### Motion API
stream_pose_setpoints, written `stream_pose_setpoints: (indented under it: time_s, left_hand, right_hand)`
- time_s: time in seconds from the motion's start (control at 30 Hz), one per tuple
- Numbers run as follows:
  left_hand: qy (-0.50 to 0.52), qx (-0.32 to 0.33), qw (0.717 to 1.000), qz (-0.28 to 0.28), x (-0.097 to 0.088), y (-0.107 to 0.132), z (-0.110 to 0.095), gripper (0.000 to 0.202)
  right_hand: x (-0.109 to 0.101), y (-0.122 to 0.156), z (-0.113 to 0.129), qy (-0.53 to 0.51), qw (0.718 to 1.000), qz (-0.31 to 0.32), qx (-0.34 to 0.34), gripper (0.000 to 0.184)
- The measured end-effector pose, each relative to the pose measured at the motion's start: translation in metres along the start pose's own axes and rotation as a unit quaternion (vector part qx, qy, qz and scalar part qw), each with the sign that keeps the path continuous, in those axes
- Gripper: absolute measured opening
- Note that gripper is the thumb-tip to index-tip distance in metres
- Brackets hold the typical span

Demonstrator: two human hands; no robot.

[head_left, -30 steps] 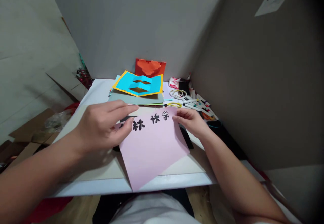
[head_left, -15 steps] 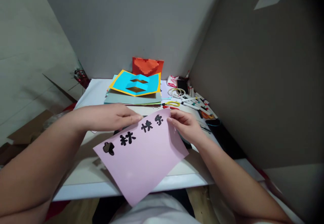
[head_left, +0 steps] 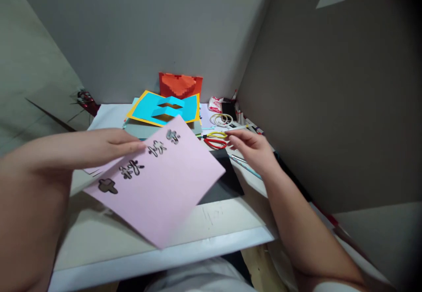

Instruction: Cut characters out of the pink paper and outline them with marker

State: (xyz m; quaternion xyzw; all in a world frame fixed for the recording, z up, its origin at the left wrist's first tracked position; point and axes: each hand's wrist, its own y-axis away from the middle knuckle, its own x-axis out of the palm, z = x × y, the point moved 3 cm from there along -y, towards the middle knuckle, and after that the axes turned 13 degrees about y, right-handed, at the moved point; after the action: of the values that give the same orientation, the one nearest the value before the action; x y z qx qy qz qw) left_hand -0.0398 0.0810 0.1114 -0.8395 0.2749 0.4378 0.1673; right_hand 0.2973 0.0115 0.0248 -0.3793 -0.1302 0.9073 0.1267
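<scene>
My left hand (head_left: 108,144) holds a pink paper sheet (head_left: 165,186) by its upper left edge and lifts it above the white table (head_left: 158,257). The sheet has several cut-out characters along its top edge. My right hand (head_left: 252,149) is off the sheet, fingers loosely curled and apart, just right of the yellow and red scissor handles (head_left: 216,139). Partly hidden under the pink sheet lies a black sheet (head_left: 224,182).
At the back stand a blue and yellow pop-up card (head_left: 165,109) on a stack of paper and a red heart card (head_left: 180,85). Rubber bands (head_left: 221,119), markers and small items crowd the back right corner. Grey partition walls close in behind and to the right.
The pink sheet has swung left and lifted off the table in my left hand. My right hand let go of its corner and moved right towards the scissors. The black sheet now shows.
</scene>
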Motion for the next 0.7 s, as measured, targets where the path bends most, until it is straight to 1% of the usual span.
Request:
stream_pose_setpoints:
  time_s: [0.03, 0.07, 0.1, 0.17, 0.27, 0.33, 0.4, 0.43, 0.5, 0.57, 0.6, 0.63, 0.67, 0.7]
  left_hand:
    - [0.044, -0.065, 0.996, 0.052, -0.004, 0.002, 0.01, 0.062]
    - [0.091, -0.096, 0.989, 0.073, -0.009, 0.004, 0.019, 0.062]
    - [0.13, -0.101, 0.984, 0.062, -0.015, 0.005, 0.027, 0.06]
    - [0.188, -0.103, 0.976, 0.039, -0.021, 0.006, 0.041, 0.051]
    - [0.242, -0.106, 0.964, 0.032, -0.021, 0.004, 0.051, 0.049]
    - [0.256, -0.099, 0.961, 0.029, -0.02, 0.003, 0.051, 0.05]
    - [0.277, -0.091, 0.956, 0.023, -0.022, 0.002, 0.05, 0.049]
    - [0.295, -0.098, 0.95, 0.015, -0.024, 0.002, 0.051, 0.05]
    - [0.338, -0.148, 0.929, -0.024, -0.028, 0.003, 0.057, 0.052]
    - [0.359, -0.214, 0.902, -0.103, -0.033, 0.004, 0.064, 0.062]
    - [0.361, -0.236, 0.891, -0.14, -0.035, 0.005, 0.065, 0.067]
    - [0.358, -0.252, 0.884, -0.166, -0.035, 0.005, 0.064, 0.07]
    - [0.351, -0.258, 0.88, -0.187, -0.034, 0.005, 0.06, 0.072]
    - [0.346, -0.264, 0.879, -0.192, -0.032, 0.005, 0.055, 0.071]
  right_hand:
    - [-0.01, -0.004, -0.009, 0.04, 0.999, -0.01, 0.014, 0.035]
    - [-0.018, -0.008, -0.017, 0.084, 0.996, -0.011, 0.027, 0.03]
    - [-0.025, -0.01, -0.025, 0.129, 0.991, -0.002, 0.039, 0.023]
    - [-0.029, -0.011, -0.039, 0.201, 0.977, 0.038, 0.053, 0.014]
    - [-0.022, -0.008, -0.05, 0.272, 0.957, 0.09, 0.055, 0.012]
    - [-0.018, -0.008, -0.053, 0.306, 0.945, 0.097, 0.054, 0.012]
    - [-0.015, -0.01, -0.056, 0.333, 0.937, 0.086, 0.056, 0.013]
    - [-0.014, -0.011, -0.056, 0.341, 0.935, 0.076, 0.056, 0.014]
    - [-0.011, -0.014, -0.055, 0.345, 0.937, 0.046, 0.041, 0.021]
    - [-0.002, -0.018, -0.051, 0.333, 0.943, 0.013, 0.007, 0.033]
    - [0.004, -0.019, -0.048, 0.322, 0.947, 0.005, -0.017, 0.037]
    - [0.013, -0.02, -0.044, 0.308, 0.95, 0.008, -0.043, 0.038]
    - [0.022, -0.021, -0.042, 0.294, 0.953, 0.025, -0.074, 0.037]
    - [0.031, -0.022, -0.039, 0.28, 0.953, 0.048, -0.103, 0.033]
